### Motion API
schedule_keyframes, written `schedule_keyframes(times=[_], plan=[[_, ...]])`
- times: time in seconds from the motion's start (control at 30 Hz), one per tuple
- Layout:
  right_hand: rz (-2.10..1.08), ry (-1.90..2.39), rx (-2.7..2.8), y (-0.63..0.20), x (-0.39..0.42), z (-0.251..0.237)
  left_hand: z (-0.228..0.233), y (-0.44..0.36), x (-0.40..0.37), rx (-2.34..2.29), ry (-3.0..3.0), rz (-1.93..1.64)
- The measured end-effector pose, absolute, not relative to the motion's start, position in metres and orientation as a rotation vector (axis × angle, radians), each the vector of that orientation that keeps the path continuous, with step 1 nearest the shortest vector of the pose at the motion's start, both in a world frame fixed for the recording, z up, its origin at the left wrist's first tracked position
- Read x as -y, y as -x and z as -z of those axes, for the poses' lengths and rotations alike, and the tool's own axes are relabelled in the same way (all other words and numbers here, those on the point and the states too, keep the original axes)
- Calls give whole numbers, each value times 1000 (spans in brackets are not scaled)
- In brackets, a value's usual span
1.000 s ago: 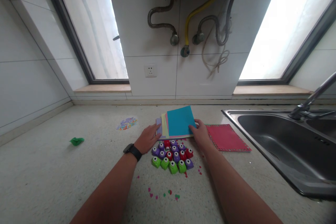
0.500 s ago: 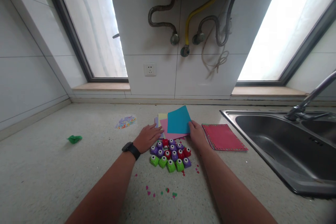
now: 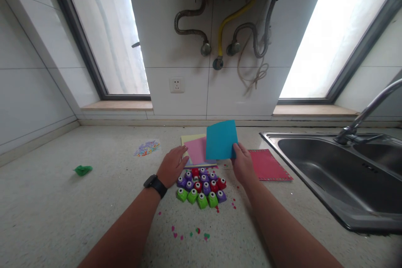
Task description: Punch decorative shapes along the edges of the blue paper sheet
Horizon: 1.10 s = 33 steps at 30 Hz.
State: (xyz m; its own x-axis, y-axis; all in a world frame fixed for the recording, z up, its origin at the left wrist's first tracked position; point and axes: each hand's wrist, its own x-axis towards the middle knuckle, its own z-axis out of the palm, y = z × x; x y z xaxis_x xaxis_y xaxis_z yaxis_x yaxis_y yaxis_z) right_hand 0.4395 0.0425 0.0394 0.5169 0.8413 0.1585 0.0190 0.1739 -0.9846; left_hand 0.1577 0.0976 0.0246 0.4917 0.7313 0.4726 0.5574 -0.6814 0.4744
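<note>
My right hand (image 3: 244, 163) grips a sheet of blue paper (image 3: 221, 140) by its lower right corner and holds it raised off the stack. Beneath and left of it lies a stack of coloured paper, with a pink sheet (image 3: 196, 150) on top and a yellow sheet (image 3: 186, 138) showing behind. My left hand (image 3: 172, 165), a black watch on its wrist, rests at the left edge of this stack with fingers stretched out. Just in front sit several craft punches (image 3: 206, 187) in purple, red and green, packed in rows.
Red sheets with a punched border (image 3: 271, 165) lie right of my right hand, beside the steel sink (image 3: 314, 176). A green crumpled piece (image 3: 83, 170) and a patch of colourful bits (image 3: 147, 148) are on the left. Small paper cutouts (image 3: 175, 235) are scattered in front.
My right hand has lifted the blue sheet and moved it to the right, uncovering more of the pink sheet. My left hand has shifted slightly off the stack's top.
</note>
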Motion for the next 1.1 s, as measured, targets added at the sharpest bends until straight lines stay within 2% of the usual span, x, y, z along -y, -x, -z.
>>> schedule_keyframes(times=[0.1, 0.2, 0.3, 0.47, 0.67, 0.8, 1.0, 1.1], plan=[[-860, 1135, 849, -440, -30, -60, -35, -166, -78, -1050, -2066, -1105], [-985, 1028, 893, -438, -15, -81, -45, -174, -61, -845, -1473, -1139], [-1050, 927, 921, -430, -4, -87, -55, -179, -50, -573, -1178, -1093], [-1020, 958, 1045, -418, 2, -74, -66, -176, -38, -297, -1202, -892], [-969, 1045, 1193, -416, 6, -68, -63, -170, -38, -700, -1418, -723], [-913, 1103, 1276, -419, 5, -70, -63, -172, -41, -793, -1502, -677], [-636, 1170, 1320, -439, 7, -79, -66, -174, -44, -875, -1434, -782], [-377, 1322, 1713, -447, 15, -88, -65, -175, -46, -889, -1320, -925]])
